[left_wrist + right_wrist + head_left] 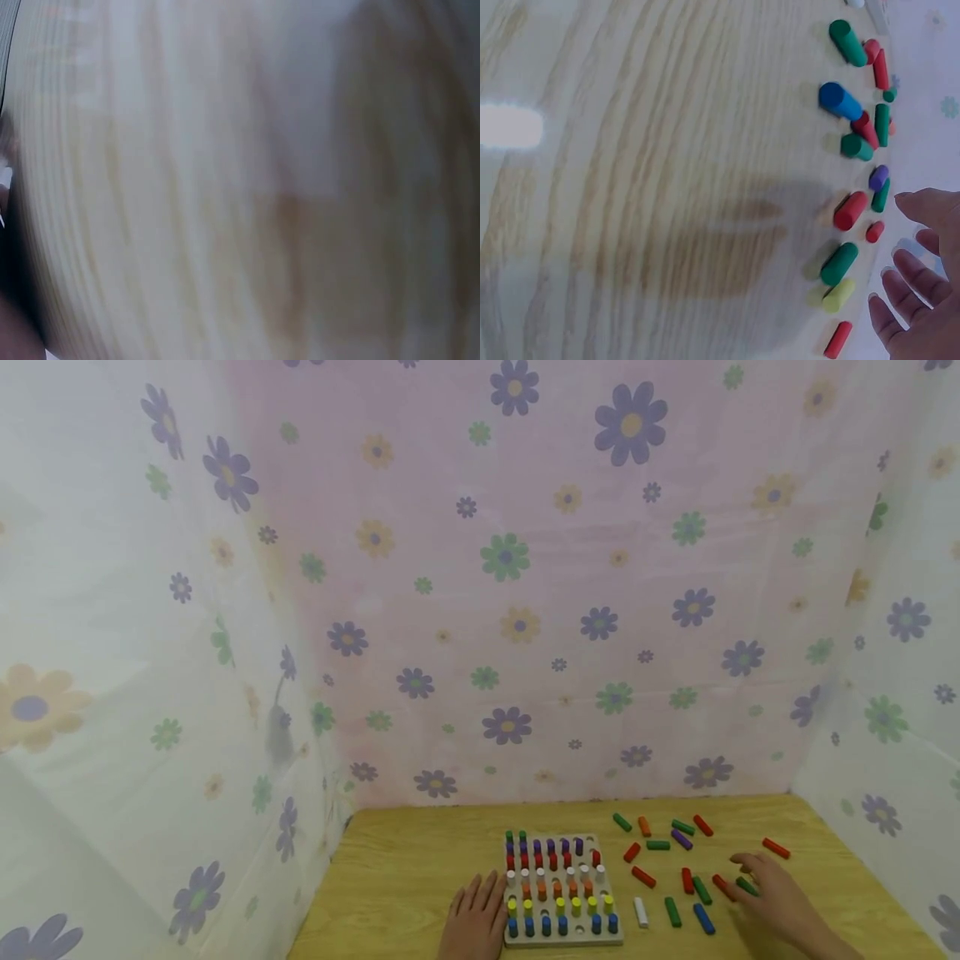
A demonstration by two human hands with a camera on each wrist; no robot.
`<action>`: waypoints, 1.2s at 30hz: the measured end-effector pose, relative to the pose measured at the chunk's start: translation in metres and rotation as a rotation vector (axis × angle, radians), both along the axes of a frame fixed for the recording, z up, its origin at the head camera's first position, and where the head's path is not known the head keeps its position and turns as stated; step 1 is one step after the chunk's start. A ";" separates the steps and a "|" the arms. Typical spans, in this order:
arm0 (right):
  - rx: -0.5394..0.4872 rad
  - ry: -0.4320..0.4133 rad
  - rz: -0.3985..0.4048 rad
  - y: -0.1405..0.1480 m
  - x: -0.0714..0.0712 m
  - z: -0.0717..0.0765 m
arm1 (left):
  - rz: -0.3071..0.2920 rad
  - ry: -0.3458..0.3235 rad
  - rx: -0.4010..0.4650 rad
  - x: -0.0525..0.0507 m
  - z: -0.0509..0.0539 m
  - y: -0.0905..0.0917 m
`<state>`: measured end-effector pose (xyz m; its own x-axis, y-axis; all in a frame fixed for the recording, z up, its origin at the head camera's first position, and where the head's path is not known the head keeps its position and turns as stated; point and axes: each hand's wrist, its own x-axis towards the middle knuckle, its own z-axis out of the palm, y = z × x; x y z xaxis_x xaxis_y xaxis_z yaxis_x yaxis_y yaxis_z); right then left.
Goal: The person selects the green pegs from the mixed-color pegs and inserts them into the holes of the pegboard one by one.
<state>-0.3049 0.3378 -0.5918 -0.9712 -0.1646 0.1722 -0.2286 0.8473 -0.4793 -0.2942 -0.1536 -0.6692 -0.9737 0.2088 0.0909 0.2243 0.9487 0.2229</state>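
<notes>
A pegboard (564, 942) carries rows of upright pegs in green, purple, red, white, orange, yellow and blue, with some holes bare. My left hand (474, 920) rests flat on the table at the board's left edge, fingers straight. Over the loose pegs at the right hovers my right hand (776, 897), holding nothing, its fingers loosely bent and apart. Closest to its fingertips in the head view lie a red peg (722, 886) and a green peg (747, 886). The right wrist view also shows a yellow peg (838, 295) near that hand. The left wrist view is mostly blurred tabletop.
Several loose pegs lie scattered right of the board, among them a white peg (641, 912), a blue peg (703, 919) and a purple peg (682, 839). Flower-patterned sheets (525, 593) stand around the back and sides of the wooden table (405, 860).
</notes>
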 end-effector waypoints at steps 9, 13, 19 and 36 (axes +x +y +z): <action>0.055 -0.103 -0.038 0.017 0.000 -0.011 | -0.004 -0.021 0.044 0.002 0.008 0.001; 0.053 -0.130 -0.047 0.021 0.001 -0.016 | 0.003 -0.017 0.032 0.002 0.006 0.001; 0.056 -0.227 -0.106 0.022 0.001 -0.019 | 0.011 0.003 0.005 -0.001 -0.001 0.001; 0.040 -0.348 -0.135 0.017 -0.002 -0.025 | 0.024 -0.013 -0.019 -0.005 -0.007 0.000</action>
<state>-0.3068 0.3546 -0.6166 -0.9839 -0.0307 -0.1759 0.0574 0.8784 -0.4744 -0.2987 -0.1531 -0.6759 -0.9796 0.1869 0.0742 0.1985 0.9578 0.2077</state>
